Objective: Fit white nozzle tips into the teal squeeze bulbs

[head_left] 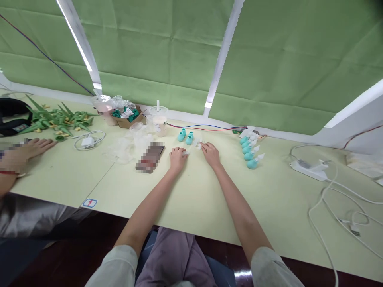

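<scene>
My left hand [178,158] rests on the table with curled fingers, closed on a small translucent white piece [186,153]. My right hand [211,154] pinches at the edge of a little group of white pieces [198,143]; its fingertips touch one of them. Just beyond my hands stand several turquoise bulb-shaped parts [189,139] with open necks. Off to the right is a row of similar turquoise bulbs [252,164], each with a white pointed tip [261,156], lying tilted on the table.
A phone [150,157] lies left of my left hand, near crumpled clear plastic [125,147]. Behind are a drink cup [159,124] and a cardboard box [128,120]. A power strip [309,170] with cables lies right. Another person's hand [32,151] rests far left near green parts [60,119].
</scene>
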Motion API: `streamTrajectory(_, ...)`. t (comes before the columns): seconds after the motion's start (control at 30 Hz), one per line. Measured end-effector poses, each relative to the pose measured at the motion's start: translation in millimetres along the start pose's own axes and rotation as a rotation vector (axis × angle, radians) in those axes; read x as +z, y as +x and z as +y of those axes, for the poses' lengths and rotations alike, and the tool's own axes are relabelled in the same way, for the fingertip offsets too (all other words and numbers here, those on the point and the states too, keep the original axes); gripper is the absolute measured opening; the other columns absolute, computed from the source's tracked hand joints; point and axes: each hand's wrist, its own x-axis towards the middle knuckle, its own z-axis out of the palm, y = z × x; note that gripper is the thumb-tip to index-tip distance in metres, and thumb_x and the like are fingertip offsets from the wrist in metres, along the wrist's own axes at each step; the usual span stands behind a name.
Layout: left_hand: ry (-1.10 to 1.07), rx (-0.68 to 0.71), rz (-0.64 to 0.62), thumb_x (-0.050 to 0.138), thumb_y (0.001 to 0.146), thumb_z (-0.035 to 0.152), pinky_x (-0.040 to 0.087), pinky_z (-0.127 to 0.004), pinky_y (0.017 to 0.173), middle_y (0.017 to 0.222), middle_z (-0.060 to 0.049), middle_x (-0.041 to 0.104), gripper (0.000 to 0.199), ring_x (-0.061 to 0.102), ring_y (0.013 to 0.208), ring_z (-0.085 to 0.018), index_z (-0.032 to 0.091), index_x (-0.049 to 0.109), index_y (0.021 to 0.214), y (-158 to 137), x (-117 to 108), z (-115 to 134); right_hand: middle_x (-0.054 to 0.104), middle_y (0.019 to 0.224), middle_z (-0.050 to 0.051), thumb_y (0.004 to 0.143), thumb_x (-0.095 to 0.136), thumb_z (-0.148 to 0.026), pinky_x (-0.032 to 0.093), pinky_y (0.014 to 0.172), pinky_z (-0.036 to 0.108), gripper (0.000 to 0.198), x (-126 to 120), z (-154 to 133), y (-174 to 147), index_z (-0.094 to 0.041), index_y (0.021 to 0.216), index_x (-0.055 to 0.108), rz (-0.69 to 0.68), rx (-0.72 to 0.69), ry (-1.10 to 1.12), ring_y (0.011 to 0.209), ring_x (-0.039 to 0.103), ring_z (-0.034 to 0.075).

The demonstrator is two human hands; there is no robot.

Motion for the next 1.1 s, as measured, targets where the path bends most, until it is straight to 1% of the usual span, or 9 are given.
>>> streamTrajectory(0.1, 0.006, 0.002, 0.004, 0.059, 0.080, 0.025, 0.035, -0.038, 0.086, 0.111, -0.010, 0.054, 0.033, 0.044, 0.107, -0.026, 0.022, 0.055, 0.112, -1.1, -0.2, 1.4, 0.061, 0.095, 0.007, 0.091, 0.039, -0.026, 0.041, 0.078, 0.030, 0.030, 0.6, 0.1, -0.3, -0.024, 0.108, 0.063, -0.016, -0.009, 0.019, 0.094, 0.053, 0.020)
streamTrajectory(0.23, 0.013, 0.030, 0.012, 0.062, 0.077, 0.026, 0.033, -0.038, 0.088, 0.115, -0.009, 0.052, 0.040, 0.043, 0.109, -0.026, 0.023, 0.051, 0.116, -1.8, 1.5, 1.9, 0.063, 0.098, 0.007, 0.089, 0.043, -0.025, 0.041, 0.081, 0.031, 0.024, 0.7, 1.4, 0.5, -0.022, 0.103, 0.063, -0.013, 0.008, 0.076, 0.093, 0.055, 0.020)
streamTrajectory(0.4, 0.002, 0.098, 0.016, 0.066, 0.074, 0.031, 0.029, -0.039, 0.092, 0.119, -0.008, 0.050, 0.049, 0.042, 0.111, -0.026, 0.025, 0.049, 0.119, -2.7, 1.0, 4.8, 0.064, 0.092, 0.007, 0.087, 0.045, -0.028, 0.042, 0.079, 0.032, 0.021, -2.1, -2.6, -0.6, -0.020, 0.092, 0.064, 0.029, 0.068, 0.171, 0.079, 0.056, 0.019)
streamTrajectory(0.5, -0.022, 0.171, 0.049, 0.067, 0.074, 0.033, 0.026, -0.039, 0.096, 0.123, -0.007, 0.050, 0.050, 0.041, 0.113, -0.025, 0.026, 0.048, 0.121, -4.7, -2.4, 9.1, 0.066, 0.089, 0.006, 0.083, 0.049, -0.035, 0.044, 0.072, 0.031, 0.022, -5.8, -14.4, -5.4, -0.020, 0.087, 0.064, 0.114, 0.211, 0.378, 0.071, 0.055, 0.017)
streamTrajectory(0.6, -0.090, 0.275, 0.043, 0.062, 0.079, 0.033, 0.027, -0.036, 0.096, 0.121, -0.006, 0.054, 0.040, 0.043, 0.113, -0.022, 0.026, 0.052, 0.118, -8.2, -6.1, 15.3, 0.067, 0.087, 0.006, 0.076, 0.056, -0.043, 0.045, 0.063, 0.028, 0.027, -12.8, -30.5, -15.3, -0.018, 0.084, 0.064, 0.172, 0.409, 0.694, 0.070, 0.057, 0.016)
streamTrajectory(0.73, -0.270, 0.318, 0.025, 0.057, 0.083, 0.033, 0.034, -0.032, 0.089, 0.101, -0.003, 0.064, 0.024, 0.053, 0.098, -0.018, 0.024, 0.061, 0.104, -14.9, -8.9, 24.9, 0.067, 0.083, 0.005, 0.067, 0.065, -0.045, 0.041, 0.054, 0.023, 0.032, -25.3, -44.7, -35.4, -0.017, 0.084, 0.063, 0.078, 0.527, 0.976, 0.064, 0.055, 0.013)
streamTrajectory(0.8, -0.360, 0.303, 0.051, 0.058, 0.082, 0.034, 0.036, -0.032, 0.087, 0.095, -0.003, 0.066, 0.021, 0.055, 0.092, -0.017, 0.023, 0.064, 0.098, -18.8, -9.8, 29.5, 0.067, 0.081, 0.005, 0.066, 0.067, -0.045, 0.037, 0.049, 0.022, 0.033, -29.1, -46.4, -46.5, -0.018, 0.084, 0.064, 0.048, 0.561, 1.036, 0.059, 0.051, 0.011)
streamTrajectory(0.9, -0.455, 0.314, 0.032, 0.062, 0.079, 0.036, 0.040, -0.032, 0.085, 0.092, -0.003, 0.067, 0.021, 0.056, 0.090, -0.018, 0.022, 0.067, 0.094, -25.0, -10.2, 35.8, 0.066, 0.075, 0.003, 0.064, 0.068, -0.046, 0.033, 0.045, 0.021, 0.035, -29.5, -45.4, -59.8, -0.018, 0.084, 0.064, 0.014, 0.617, 1.064, 0.054, 0.048, 0.009)
streamTrajectory(1.1, -0.521, 0.343, 0.017, 0.065, 0.076, 0.034, 0.042, -0.033, 0.088, 0.097, -0.005, 0.066, 0.022, 0.055, 0.097, -0.018, 0.022, 0.067, 0.094, -32.1, -8.4, 43.6, 0.065, 0.074, 0.002, 0.060, 0.071, -0.044, 0.043, 0.053, 0.025, 0.034, -22.7, -45.7, -65.8, -0.018, 0.082, 0.066, -0.073, 0.587, 1.074, 0.056, 0.052, 0.011)
